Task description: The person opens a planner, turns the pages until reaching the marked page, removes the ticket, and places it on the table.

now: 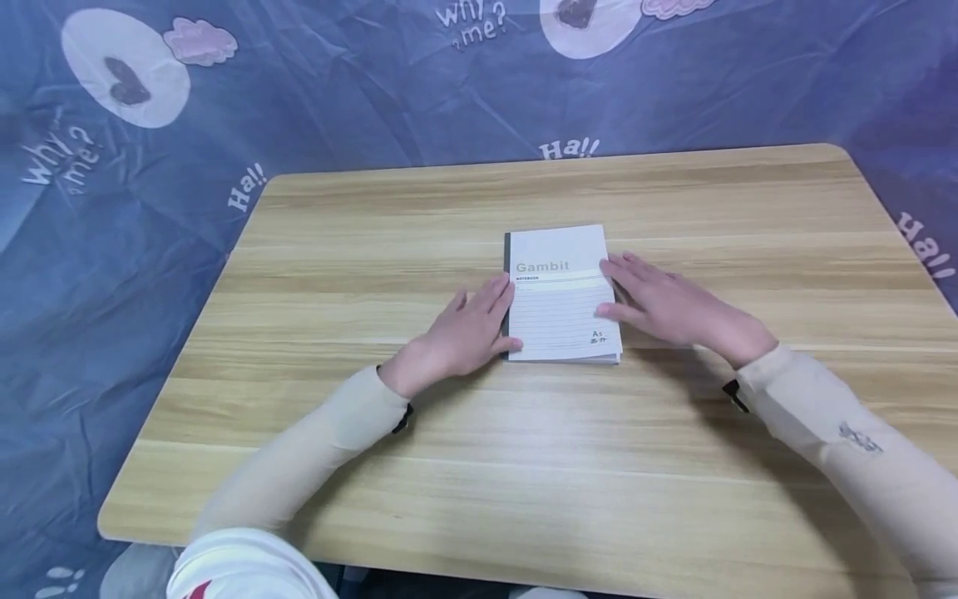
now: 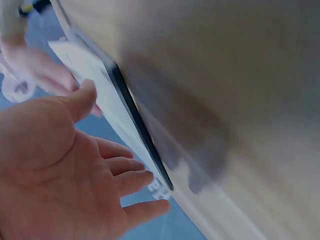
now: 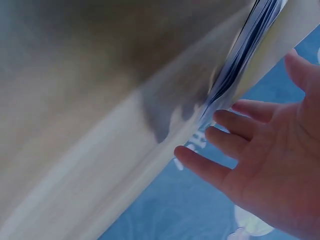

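A closed paper notebook (image 1: 563, 312) with a pale lined cover and the word Gambit lies near the middle of the table, its dark spine (image 2: 131, 107) to the left. My left hand (image 1: 470, 331) is at the spine side, fingers extended, thumb tip over the lower left edge of the cover. On the opposite side my right hand (image 1: 662, 301) spreads its fingers, with the fingertips and thumb at the right edge. In the right wrist view the loose page edges (image 3: 245, 55) show slightly fanned beside the fingertips. Neither hand curls round the notebook.
The light wood-grain table (image 1: 359, 274) has rounded corners. Behind it and at its sides hangs a blue printed cloth (image 1: 359, 83) with white lettering. Part of a white item with a red mark (image 1: 247, 570) shows at the lower left, by the table's front edge.
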`<state>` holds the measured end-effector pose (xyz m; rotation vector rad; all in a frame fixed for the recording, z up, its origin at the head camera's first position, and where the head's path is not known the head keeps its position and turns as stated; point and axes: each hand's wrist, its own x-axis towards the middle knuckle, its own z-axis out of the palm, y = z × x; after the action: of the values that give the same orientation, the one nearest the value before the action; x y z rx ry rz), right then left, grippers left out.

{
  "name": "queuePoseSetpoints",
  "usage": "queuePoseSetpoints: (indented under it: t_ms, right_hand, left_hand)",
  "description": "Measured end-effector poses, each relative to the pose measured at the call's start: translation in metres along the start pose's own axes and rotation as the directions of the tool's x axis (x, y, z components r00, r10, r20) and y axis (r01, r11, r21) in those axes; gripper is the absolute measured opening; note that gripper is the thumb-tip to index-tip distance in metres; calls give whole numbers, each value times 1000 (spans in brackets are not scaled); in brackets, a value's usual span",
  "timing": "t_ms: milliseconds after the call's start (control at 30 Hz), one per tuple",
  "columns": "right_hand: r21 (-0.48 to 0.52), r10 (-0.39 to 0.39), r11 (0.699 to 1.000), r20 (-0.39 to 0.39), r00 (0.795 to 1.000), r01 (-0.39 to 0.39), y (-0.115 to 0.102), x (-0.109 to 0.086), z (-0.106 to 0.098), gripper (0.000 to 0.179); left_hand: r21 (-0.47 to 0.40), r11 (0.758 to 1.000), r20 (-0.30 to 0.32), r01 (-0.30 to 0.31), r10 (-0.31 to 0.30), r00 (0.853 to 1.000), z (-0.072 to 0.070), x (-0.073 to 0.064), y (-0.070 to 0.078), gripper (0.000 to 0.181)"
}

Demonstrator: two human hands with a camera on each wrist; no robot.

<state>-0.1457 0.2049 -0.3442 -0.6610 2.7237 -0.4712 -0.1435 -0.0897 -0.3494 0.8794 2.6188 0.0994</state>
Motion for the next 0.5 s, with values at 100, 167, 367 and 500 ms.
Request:
queuePoseSetpoints:
  t_ms: [100, 167, 367, 500]
  right_hand:
    - [69, 23, 997, 15, 1000, -24, 9, 15, -7, 83]
    - [104, 34, 994, 19, 999, -36, 12, 24, -11, 83]
    - [187, 15, 982, 9, 1000, -16, 21, 44, -17, 81]
    - [206, 21, 978, 20, 1000, -24, 26, 55, -19, 82]
  left_hand:
    - [24, 1000, 4, -10, 10, 1000, 7, -11, 9, 82]
    - [32, 999, -3, -20, 20, 1000, 11, -18, 14, 81]
    - [45, 997, -1, -67, 68, 998, 20, -37, 28, 80]
    - [47, 996, 19, -77, 76, 997, 25, -46, 33, 80]
